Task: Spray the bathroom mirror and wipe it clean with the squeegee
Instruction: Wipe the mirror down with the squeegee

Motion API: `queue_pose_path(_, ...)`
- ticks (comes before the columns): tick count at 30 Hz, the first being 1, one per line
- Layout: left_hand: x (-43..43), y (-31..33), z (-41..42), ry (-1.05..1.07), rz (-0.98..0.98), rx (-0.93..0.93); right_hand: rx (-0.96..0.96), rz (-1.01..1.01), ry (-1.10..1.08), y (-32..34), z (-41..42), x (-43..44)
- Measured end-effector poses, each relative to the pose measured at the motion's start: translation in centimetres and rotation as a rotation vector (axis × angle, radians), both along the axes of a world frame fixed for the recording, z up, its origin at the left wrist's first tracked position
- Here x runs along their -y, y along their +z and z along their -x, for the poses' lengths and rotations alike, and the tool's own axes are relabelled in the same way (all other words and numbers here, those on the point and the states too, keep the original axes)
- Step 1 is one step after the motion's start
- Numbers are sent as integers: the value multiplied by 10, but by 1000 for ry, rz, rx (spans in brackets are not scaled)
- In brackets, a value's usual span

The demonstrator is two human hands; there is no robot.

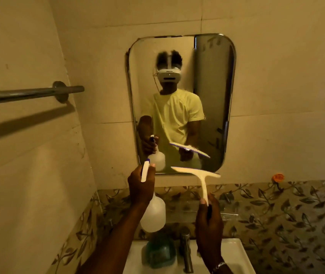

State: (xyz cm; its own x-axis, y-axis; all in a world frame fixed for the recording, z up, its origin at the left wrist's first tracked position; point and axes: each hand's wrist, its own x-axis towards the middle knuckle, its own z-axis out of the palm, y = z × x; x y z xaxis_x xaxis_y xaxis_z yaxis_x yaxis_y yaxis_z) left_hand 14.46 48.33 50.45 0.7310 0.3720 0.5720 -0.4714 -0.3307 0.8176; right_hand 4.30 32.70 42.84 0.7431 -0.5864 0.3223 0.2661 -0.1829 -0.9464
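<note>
The bathroom mirror [213, 91] hangs on the tiled wall straight ahead, rounded at the corners, and reflects a person in a yellow shirt. My left hand [140, 186] grips a translucent white spray bottle [153, 214] by its neck, the nozzle raised just below the mirror's lower left corner. My right hand [209, 222] holds a cream squeegee [203, 178] by its handle. The blade is tilted and sits at the mirror's bottom edge; I cannot tell whether it touches the glass.
A white sink [234, 254] lies below with a metal tap [186, 252] and a green object [160, 252] at its back. A metal towel rail [29, 93] juts from the left wall. An orange hook [278, 177] sticks to the wall on the right.
</note>
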Motion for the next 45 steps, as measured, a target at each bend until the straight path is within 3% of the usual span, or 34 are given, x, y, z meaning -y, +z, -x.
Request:
queue_pose_path(6, -28, 30, 1, -46, -70, 103, 261, 176, 104, 144, -31, -4)
queue_pose_path(12, -43, 61, -4, -17, -80, 144, 400, 459, 89, 296, -72, -26)
queue_pose_path(19, -54, 70, -7, 12, -84, 167, 404, 517, 17, 363, -95, -59)
queue_pose_path(36, -77, 78, -29, 54, -61, 211, 393, 693, -132, 374, -123, -78)
queue_pose_path(40, -75, 80, -32, 69, -69, 217, 392, 730, -141, 327, -121, -81)
queue_pose_path(45, -76, 78, -32, 43, -54, 251, 273, 691, -54, 202, -110, -94)
